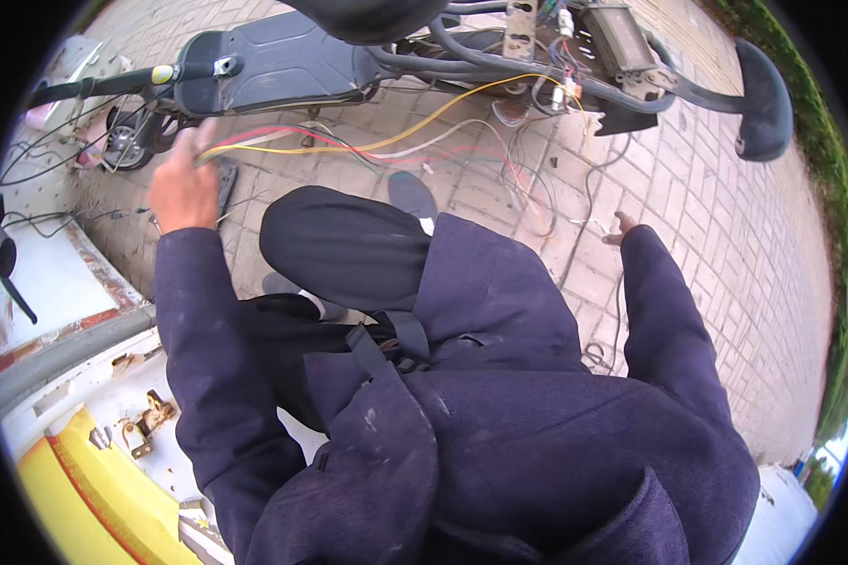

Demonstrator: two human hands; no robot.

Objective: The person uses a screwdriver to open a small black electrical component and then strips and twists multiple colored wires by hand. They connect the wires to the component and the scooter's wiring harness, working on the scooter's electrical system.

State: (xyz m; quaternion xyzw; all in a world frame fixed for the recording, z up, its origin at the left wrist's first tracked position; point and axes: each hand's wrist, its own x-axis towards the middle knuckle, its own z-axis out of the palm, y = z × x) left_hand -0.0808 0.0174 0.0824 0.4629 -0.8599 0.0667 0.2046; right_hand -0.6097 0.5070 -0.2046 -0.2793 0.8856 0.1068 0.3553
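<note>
My left hand (184, 184) is closed on a bundle of coloured wires (363, 149), red, yellow and white among them, at the upper left. The wires run right toward the exposed electrics (561, 75) of a black scooter lying across the top of the view, with a dark deck (278, 61). My right hand (620, 229) is low over the paving at the right, partly behind its sleeve, fingers apart, near a thin white strand (589, 223). My bent leg (344, 245) and grey shoe (411, 193) are between my hands.
Brick paving (716, 207) surrounds me, bordered by a hedge (824, 169) at the right. A worn white panel (47, 273) with cables and a yellow panel (75, 490) are close on the left. A wheel (122, 143) and loose cables lie near the scooter.
</note>
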